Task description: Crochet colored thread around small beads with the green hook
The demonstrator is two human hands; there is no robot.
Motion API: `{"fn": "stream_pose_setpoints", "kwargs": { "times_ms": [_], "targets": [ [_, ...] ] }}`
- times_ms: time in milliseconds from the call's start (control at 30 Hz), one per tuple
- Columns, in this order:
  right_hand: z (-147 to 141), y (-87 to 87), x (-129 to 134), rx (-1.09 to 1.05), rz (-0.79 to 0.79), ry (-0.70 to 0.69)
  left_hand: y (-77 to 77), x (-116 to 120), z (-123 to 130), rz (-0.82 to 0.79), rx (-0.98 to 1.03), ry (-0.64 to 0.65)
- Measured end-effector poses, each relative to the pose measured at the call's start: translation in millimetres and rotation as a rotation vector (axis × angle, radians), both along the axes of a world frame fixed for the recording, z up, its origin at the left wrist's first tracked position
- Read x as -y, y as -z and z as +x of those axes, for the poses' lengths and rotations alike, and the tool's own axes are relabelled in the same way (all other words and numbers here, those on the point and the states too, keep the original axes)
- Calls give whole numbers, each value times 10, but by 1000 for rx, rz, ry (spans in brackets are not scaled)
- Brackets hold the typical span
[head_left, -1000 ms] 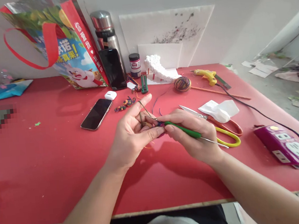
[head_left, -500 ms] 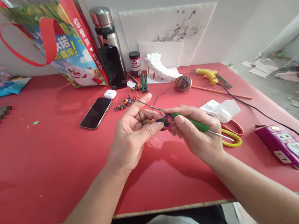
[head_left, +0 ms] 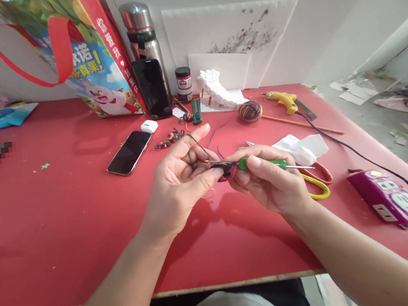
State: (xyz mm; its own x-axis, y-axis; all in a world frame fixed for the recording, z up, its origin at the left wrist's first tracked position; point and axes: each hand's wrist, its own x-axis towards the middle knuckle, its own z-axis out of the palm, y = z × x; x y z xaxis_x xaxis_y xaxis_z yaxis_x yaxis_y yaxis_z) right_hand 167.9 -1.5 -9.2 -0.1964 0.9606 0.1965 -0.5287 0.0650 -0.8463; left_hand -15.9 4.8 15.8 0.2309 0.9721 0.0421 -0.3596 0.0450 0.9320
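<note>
Between thumb and fingers, my left hand (head_left: 178, 184) pinches a small multicoloured crochet piece (head_left: 229, 171). Dark yarn runs over its raised index finger down to the work. My right hand (head_left: 273, 175) is closed around the green handle of a crochet hook (head_left: 276, 164). The hook's thin metal shaft lies across the top of the piece, its tip close to my left fingers, and a metal rod sticks out of the handle's other end. Behind my hands rests a ball of variegated yarn (head_left: 250, 112), with a strand trailing toward the work. A loose orange strand hangs below the piece.
Scissors (head_left: 317, 186) lie partly under white paper (head_left: 301, 148) beside my right hand. A purple power strip (head_left: 392, 195) and a yellow glue gun (head_left: 282, 101) with its cord are at right. A phone (head_left: 130, 153) and a crocheted strip (head_left: 169, 139) lie left.
The crochet hook has turned from a downward slant to nearly level, its tip now nearer my left fingers. My right hand has rotated with it; my left hand keeps its pinch.
</note>
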Motion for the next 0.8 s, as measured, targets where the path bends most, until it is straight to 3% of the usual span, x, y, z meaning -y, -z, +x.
{"fn": "stream_pose_setpoints", "kwargs": {
  "times_ms": [233, 567, 800],
  "targets": [
    [80, 7, -38, 16, 2, -92, -48, 44, -25, 57, -92, -8],
    [92, 10, -81, -62, -8, -230, -27, 29, -9, 3, -42, 32],
    [185, 1, -134, -10, 27, -241, -61, 31, -15, 8, -78, 68]
  ]
}}
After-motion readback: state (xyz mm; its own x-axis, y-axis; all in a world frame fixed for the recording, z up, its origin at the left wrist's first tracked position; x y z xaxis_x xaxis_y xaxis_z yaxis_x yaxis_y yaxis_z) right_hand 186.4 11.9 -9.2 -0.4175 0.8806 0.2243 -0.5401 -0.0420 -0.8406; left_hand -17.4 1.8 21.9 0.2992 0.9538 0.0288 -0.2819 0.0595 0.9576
